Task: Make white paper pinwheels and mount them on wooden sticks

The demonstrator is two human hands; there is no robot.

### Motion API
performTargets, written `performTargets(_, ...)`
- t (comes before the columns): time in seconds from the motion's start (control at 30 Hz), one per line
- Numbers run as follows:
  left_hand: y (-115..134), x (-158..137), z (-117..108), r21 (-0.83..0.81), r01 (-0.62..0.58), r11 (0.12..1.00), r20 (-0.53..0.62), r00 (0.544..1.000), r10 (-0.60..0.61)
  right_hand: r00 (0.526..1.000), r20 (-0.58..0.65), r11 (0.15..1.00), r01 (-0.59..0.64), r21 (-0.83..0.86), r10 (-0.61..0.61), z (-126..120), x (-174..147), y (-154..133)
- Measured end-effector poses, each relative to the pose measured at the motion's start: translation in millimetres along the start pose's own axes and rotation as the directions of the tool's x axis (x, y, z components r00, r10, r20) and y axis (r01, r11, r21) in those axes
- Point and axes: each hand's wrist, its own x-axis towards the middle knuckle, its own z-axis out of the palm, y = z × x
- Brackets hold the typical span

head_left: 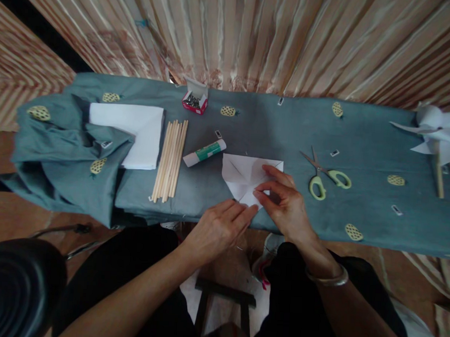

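Note:
A white paper sheet [236,171] with diagonal cuts or creases lies at the table's front edge, its near corner turned toward me. My left hand [220,223] grips that near corner, fingers together and thumb along the edge. My right hand [285,202] pinches a paper flap near the sheet's middle between thumb and index finger; its other fingers curl above the sheet. Part of the paper's right side is hidden behind this hand. Left of the sheet lies a glue stick [204,153] with a green label. Scissors [319,171] with light green handles rest open to the right.
A bundle of wooden sticks [170,160] lies beside a stack of white paper [145,144], partly covered by bunched cloth. Behind stands an open red box [195,100] of small metal pins. Paper pinwheels [440,129] on sticks lie far right. A black stool [19,283] stands lower left.

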Motion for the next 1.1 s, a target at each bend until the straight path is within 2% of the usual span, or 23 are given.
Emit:
performTargets(0.13, -0.9, -1.3, -0.5, -0.007, -0.018, 1.0, 0.055, 0.998, 0.018, 1.0, 0.0, 0.999, 0.013, -0.037, -0.013, 1.1, 0.0, -0.5)
performTargets(1.1, 0.9, 1.2, -1.4, 0.007, -0.012, 1.0, 0.061, 0.998, 0.012, 0.998, -0.026, 0.999, -0.053, -0.007, 0.052, 4.6, 1.6, -4.2)
